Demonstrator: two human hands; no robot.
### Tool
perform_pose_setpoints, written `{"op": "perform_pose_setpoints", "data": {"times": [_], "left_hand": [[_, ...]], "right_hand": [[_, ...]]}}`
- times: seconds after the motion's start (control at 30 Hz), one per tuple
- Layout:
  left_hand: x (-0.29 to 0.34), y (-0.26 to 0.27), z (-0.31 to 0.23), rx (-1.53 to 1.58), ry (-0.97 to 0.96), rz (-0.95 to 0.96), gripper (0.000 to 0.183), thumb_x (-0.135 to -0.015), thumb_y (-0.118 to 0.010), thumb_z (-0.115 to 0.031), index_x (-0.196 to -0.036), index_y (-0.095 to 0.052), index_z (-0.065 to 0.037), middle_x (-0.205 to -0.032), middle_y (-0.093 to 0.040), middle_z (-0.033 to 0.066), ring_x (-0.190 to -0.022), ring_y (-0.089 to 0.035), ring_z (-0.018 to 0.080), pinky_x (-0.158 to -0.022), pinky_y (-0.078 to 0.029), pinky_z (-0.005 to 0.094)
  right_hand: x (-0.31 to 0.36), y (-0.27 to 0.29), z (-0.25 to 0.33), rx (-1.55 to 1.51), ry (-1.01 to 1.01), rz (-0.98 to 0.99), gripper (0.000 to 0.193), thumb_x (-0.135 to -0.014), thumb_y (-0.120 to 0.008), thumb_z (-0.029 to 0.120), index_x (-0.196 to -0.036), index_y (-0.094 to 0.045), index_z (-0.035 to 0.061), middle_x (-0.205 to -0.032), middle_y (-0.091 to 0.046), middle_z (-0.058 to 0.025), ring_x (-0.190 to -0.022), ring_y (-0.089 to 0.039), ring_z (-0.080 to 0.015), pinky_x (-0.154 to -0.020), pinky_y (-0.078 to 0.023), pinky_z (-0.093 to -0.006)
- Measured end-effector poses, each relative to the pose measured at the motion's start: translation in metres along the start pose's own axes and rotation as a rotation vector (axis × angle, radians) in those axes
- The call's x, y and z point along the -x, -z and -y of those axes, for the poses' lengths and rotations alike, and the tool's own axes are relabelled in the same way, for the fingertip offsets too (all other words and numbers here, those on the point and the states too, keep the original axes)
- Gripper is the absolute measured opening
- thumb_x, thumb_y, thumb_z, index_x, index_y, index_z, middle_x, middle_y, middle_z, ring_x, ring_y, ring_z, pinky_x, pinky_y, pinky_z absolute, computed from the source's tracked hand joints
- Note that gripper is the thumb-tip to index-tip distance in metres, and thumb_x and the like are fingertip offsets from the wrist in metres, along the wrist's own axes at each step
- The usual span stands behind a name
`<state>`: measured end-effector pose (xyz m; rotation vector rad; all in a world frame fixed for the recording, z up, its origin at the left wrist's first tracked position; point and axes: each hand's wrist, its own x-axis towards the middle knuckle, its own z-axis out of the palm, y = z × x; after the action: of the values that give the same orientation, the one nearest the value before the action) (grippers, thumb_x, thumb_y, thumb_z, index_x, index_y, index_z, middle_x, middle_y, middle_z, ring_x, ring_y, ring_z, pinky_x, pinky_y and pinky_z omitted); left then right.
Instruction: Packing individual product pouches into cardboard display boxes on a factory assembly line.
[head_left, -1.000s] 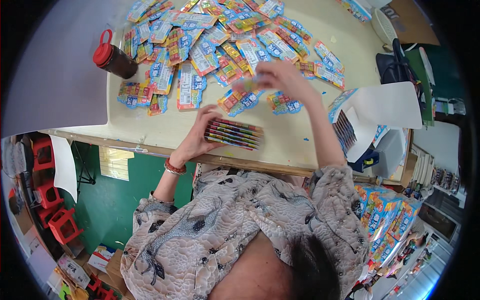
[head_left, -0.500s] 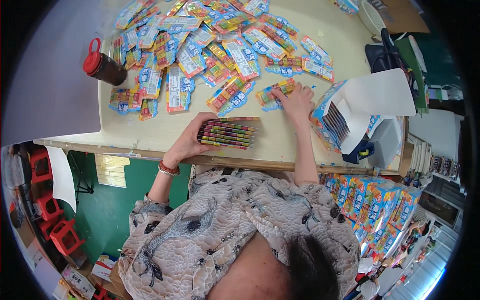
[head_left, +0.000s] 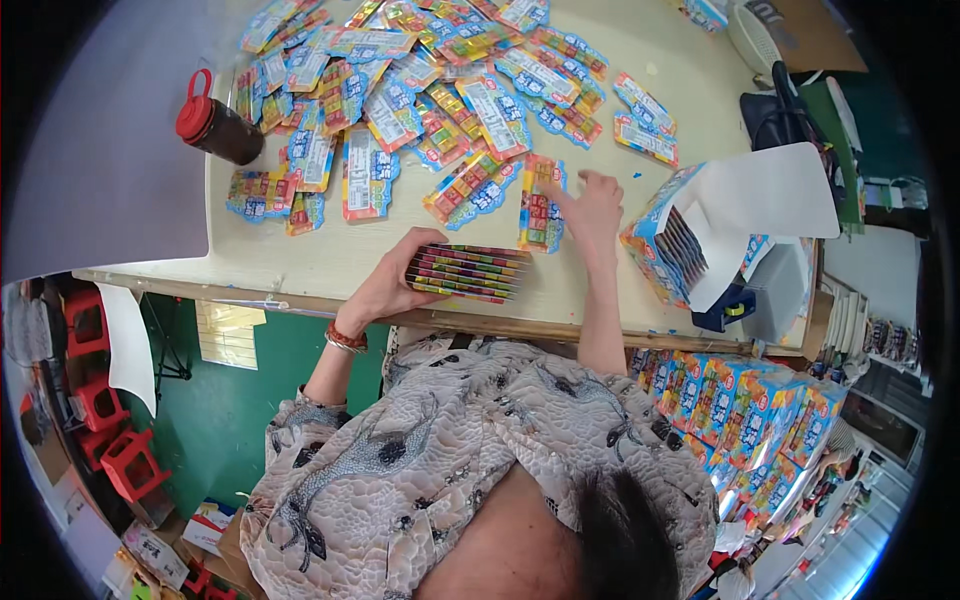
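My left hand (head_left: 388,280) is wrapped round a stack of flat candy packs (head_left: 468,272), stood on edge near the front of the table. To the right of the stack a single colourful candy pack (head_left: 541,215) lies upright on the tabletop. Over its right edge is my right hand (head_left: 594,215), fingers spread and curved, with the thumb at or just above the pack; contact is hard to tell. Beyond both hands spreads a loose pile of similar blue, yellow and red packs (head_left: 365,185), some face up and some showing white backs.
At the right an open display box (head_left: 660,270) with a white raised lid holds several packs. A dark bottle with a red cap (head_left: 220,130) stands at the left. A tape dispenser (head_left: 725,308) sits by the table edge. Filled boxes (head_left: 715,395) are stacked below right; red stools (head_left: 130,465) at lower left.
The single pack has turned from slanting sideways to upright and sits closer to the stack. My right hand has loosened from it. My left hand still holds the stack.
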<state>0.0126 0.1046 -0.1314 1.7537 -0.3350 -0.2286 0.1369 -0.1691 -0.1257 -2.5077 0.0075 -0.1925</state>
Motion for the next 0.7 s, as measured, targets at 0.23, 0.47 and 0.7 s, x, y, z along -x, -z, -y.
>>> {"op": "perform_pose_setpoints", "data": {"times": [0.23, 0.47, 0.7], "left_hand": [[-0.029, -0.008, -0.003, 0.014, -0.031, 0.162, 0.071, -0.066, -0.084, -0.008, -0.125, -0.045, -0.006, -0.116, -0.052, 0.0083, -0.111, -0.054, 0.0217, -0.097, -0.043, 0.0320], [-0.036, -0.007, 0.004, -0.235, -0.227, 0.112, 0.095, -0.064, -0.086, -0.012, -0.141, -0.032, -0.009, -0.142, -0.035, 0.0131, -0.127, -0.041, 0.0227, -0.106, -0.035, 0.0359], [-0.032, -0.008, -0.016, -0.077, -0.106, 0.150, 0.126, -0.063, -0.087, -0.015, -0.151, 0.002, -0.007, -0.151, -0.024, 0.0158, -0.126, -0.042, 0.0241, -0.107, -0.035, 0.0370]], "right_hand": [[0.010, -0.014, 0.004, 0.342, -0.023, 0.287, 0.076, -0.061, -0.078, 0.054, -0.110, -0.053, 0.0013, -0.111, -0.050, -0.0160, -0.108, -0.045, -0.0337, -0.087, -0.040, -0.0516], [0.023, 0.004, -0.012, -0.331, 0.054, 0.393, 0.047, -0.071, -0.078, 0.018, -0.108, -0.051, 0.0037, -0.103, -0.057, -0.0095, -0.097, -0.057, -0.0189, -0.081, -0.047, -0.0340], [0.031, 0.044, 0.035, -0.583, -0.054, 0.592, 0.016, -0.079, -0.068, 0.005, -0.092, -0.059, 0.0000, -0.080, -0.064, -0.0058, -0.079, -0.062, -0.0120, -0.068, -0.049, -0.0238]]}}
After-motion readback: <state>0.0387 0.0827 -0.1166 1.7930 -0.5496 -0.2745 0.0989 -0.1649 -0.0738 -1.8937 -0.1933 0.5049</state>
